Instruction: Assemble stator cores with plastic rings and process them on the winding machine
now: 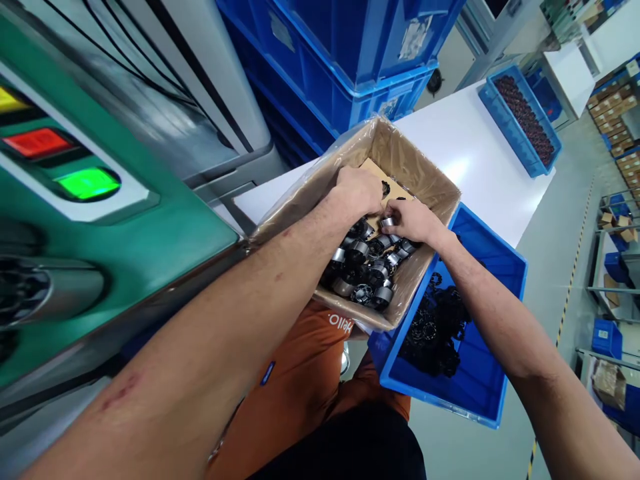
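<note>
Both of my hands reach into a plastic-lined cardboard box (420, 160). My right hand (413, 220) pinches a short silver metal cylinder (387, 222) between thumb and fingers. Beside it, my left hand (359, 189) is curled down over a cardboard sheet (373, 168); its fingertips are hidden, and so is whatever they hold. Black toothed parts (385, 189) show at the edge of the left hand. Many silver-and-black cylindrical parts (357, 252) lie in a loose heap in the box's near end.
Right of the box, a blue bin (493, 333) holds black ring-like parts (430, 327). Stacked blue crates (325, 80) stand behind. A green machine (165, 220) with lit buttons is at left. A blue tray (520, 120) of small dark parts sits on the white table (450, 127).
</note>
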Action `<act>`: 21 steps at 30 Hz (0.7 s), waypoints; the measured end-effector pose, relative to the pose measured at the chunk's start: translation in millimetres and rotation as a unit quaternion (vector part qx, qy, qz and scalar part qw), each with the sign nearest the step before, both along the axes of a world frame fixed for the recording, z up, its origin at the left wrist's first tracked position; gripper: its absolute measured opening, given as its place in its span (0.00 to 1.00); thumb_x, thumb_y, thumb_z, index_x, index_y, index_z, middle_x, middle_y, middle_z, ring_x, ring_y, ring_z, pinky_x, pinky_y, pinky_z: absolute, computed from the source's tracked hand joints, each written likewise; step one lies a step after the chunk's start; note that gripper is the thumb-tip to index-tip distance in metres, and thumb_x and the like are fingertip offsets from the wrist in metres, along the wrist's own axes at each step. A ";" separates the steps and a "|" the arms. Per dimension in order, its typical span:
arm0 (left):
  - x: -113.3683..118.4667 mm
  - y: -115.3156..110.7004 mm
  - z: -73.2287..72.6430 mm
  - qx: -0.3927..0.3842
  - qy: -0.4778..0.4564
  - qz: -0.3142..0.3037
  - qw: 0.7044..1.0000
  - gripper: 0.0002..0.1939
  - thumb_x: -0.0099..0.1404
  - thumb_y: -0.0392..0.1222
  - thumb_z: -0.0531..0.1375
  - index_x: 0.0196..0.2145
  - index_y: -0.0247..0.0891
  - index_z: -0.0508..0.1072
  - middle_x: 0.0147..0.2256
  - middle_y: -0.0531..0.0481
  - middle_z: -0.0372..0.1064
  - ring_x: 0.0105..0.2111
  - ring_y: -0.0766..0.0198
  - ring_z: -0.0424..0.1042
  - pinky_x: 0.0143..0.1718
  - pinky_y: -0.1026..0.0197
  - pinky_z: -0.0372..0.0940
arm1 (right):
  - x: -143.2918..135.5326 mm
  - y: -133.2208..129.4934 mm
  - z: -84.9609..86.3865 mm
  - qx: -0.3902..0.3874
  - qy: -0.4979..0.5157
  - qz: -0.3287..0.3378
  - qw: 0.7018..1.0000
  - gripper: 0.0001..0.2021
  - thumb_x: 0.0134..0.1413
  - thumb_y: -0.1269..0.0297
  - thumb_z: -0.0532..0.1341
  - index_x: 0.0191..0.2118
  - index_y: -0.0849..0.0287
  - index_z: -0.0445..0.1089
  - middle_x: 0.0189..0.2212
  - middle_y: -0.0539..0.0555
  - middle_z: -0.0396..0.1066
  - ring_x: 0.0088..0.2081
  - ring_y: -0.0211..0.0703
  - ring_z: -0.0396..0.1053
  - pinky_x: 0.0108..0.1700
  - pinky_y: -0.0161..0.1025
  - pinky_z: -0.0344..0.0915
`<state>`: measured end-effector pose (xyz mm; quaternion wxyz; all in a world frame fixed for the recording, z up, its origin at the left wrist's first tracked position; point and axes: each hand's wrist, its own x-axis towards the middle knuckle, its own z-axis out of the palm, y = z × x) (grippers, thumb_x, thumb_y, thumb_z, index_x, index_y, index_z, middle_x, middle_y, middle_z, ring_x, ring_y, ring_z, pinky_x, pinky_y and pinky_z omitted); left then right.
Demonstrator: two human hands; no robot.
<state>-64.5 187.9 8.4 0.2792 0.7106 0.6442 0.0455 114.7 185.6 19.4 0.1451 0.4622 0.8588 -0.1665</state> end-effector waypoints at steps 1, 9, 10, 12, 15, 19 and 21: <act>-0.5 -1.6 1.1 -0.002 0.005 -0.001 1.000 0.14 0.61 0.37 0.80 0.45 0.36 0.88 0.50 0.36 0.86 0.62 0.33 0.82 0.69 0.41 0.72 | -0.2 0.4 1.3 0.008 0.003 -0.006 1.000 0.14 0.67 0.61 0.77 0.54 0.57 0.85 0.49 0.56 0.87 0.49 0.51 0.80 0.53 0.43 0.70; -0.4 -14.7 9.2 0.024 0.025 0.020 0.999 0.22 0.70 0.31 0.70 0.61 0.32 0.82 0.58 0.30 0.83 0.65 0.34 0.81 0.68 0.45 0.75 | 7.9 4.7 12.5 0.067 0.030 -0.031 0.997 0.09 0.70 0.64 0.72 0.52 0.60 0.82 0.53 0.60 0.83 0.51 0.53 0.81 0.57 0.46 0.73; -0.2 -15.3 8.6 0.028 0.023 0.019 0.999 0.28 0.69 0.29 0.69 0.66 0.31 0.79 0.61 0.28 0.81 0.66 0.34 0.81 0.68 0.45 0.75 | 8.4 6.6 12.1 0.075 0.028 -0.030 0.996 0.13 0.70 0.63 0.71 0.56 0.61 0.81 0.57 0.63 0.81 0.51 0.55 0.80 0.58 0.49 0.74; -0.4 -15.2 6.7 0.038 0.018 0.016 0.999 0.40 0.66 0.27 0.70 0.75 0.30 0.69 0.68 0.25 0.76 0.68 0.34 0.79 0.69 0.45 0.75 | 7.8 10.0 9.5 0.081 0.025 -0.017 0.996 0.21 0.69 0.64 0.71 0.64 0.62 0.77 0.62 0.66 0.76 0.53 0.57 0.80 0.60 0.52 0.76; -2.6 -12.2 2.3 0.035 0.006 -0.008 0.999 0.41 0.64 0.25 0.70 0.74 0.30 0.70 0.69 0.26 0.76 0.69 0.34 0.79 0.70 0.45 0.74 | 3.3 12.8 3.0 0.070 0.016 0.015 0.997 0.27 0.67 0.65 0.70 0.69 0.59 0.73 0.64 0.64 0.73 0.54 0.58 0.80 0.61 0.55 0.78; -7.0 -6.9 -3.2 0.020 -0.014 -0.038 0.999 0.37 0.63 0.26 0.73 0.68 0.32 0.75 0.61 0.33 0.82 0.66 0.37 0.81 0.68 0.48 0.75 | -2.3 14.3 -4.1 0.081 -0.008 0.044 0.996 0.28 0.67 0.71 0.65 0.70 0.59 0.71 0.70 0.67 0.68 0.60 0.64 0.79 0.62 0.60 0.79; -7.2 -5.9 -0.6 0.022 -0.023 -0.040 0.999 0.37 0.64 0.27 0.73 0.70 0.33 0.75 0.61 0.34 0.82 0.66 0.40 0.81 0.68 0.51 0.75 | -3.1 16.7 -6.9 0.086 -0.023 0.062 0.994 0.28 0.66 0.74 0.65 0.70 0.58 0.73 0.72 0.67 0.68 0.63 0.64 0.79 0.63 0.59 0.80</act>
